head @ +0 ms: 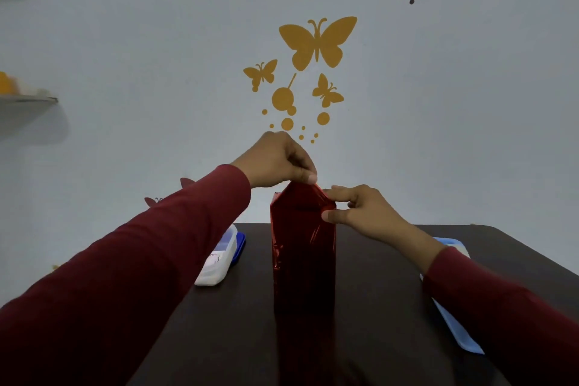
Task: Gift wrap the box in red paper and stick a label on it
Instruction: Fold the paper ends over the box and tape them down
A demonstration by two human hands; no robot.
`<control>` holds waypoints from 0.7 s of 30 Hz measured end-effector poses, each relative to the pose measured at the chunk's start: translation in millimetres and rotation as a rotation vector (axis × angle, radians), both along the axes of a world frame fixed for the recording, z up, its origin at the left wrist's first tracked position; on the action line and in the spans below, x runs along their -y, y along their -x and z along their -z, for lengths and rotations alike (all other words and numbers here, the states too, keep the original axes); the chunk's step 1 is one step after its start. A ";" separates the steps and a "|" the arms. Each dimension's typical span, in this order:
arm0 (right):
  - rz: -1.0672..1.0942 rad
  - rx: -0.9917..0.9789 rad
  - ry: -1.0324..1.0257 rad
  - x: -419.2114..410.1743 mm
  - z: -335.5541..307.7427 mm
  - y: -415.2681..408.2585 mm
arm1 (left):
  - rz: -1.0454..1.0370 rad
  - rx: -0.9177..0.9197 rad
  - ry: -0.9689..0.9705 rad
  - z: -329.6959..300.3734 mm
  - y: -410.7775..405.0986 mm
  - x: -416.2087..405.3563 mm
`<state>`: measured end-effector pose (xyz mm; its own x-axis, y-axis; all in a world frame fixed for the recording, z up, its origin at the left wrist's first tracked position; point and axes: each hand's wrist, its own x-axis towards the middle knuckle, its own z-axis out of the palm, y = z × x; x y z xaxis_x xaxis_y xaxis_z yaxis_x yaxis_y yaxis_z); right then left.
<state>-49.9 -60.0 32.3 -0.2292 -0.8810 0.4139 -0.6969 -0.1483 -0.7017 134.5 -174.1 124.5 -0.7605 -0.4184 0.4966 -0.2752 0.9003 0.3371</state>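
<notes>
While the box (303, 260) stands upright on the dark worktop (376, 307), sheathed in shiny red paper (300, 207), we work at its upper end with both hands. Our left hand (277, 161) pinches the peak of the folded paper between thumb and fingers; our right hand (357, 208) grips the paper at the top right corner, thumb below and fingers curled above. Left of the box sits a clear plastic container (219, 260) on a blue lid; to the right lies a pale blue tray (454, 329), partly behind our sleeve.
</notes>
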 end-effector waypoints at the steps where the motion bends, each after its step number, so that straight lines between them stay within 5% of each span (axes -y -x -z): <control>1: 0.006 -0.025 -0.007 0.6 -0.5 2.3 | -0.011 -0.065 -0.001 -3.1 -0.8 -0.8; 8: 0.057 -0.041 0.044 -15.1 -1.1 -5.4 | 0.030 -0.334 0.135 13.2 6.3 -40.2; 11: 0.259 -0.007 0.176 -41.9 4.6 -3.2 | 0.137 -0.389 0.212 36.1 20.2 -64.0; 16: 0.512 0.079 0.211 -104.6 20.7 23.5 | 0.271 -0.224 0.370 91.0 68.2 -86.9; 21: 0.881 0.026 0.050 -157.7 49.1 62.9 | 0.352 -0.158 0.124 138.4 132.8 -106.5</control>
<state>-112.9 97.7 -16.8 -0.8263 -0.3608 0.4324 -0.5564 0.4039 -0.7262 1.8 -67.7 -13.9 -0.7569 -0.0755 0.6492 0.1035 0.9669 0.2332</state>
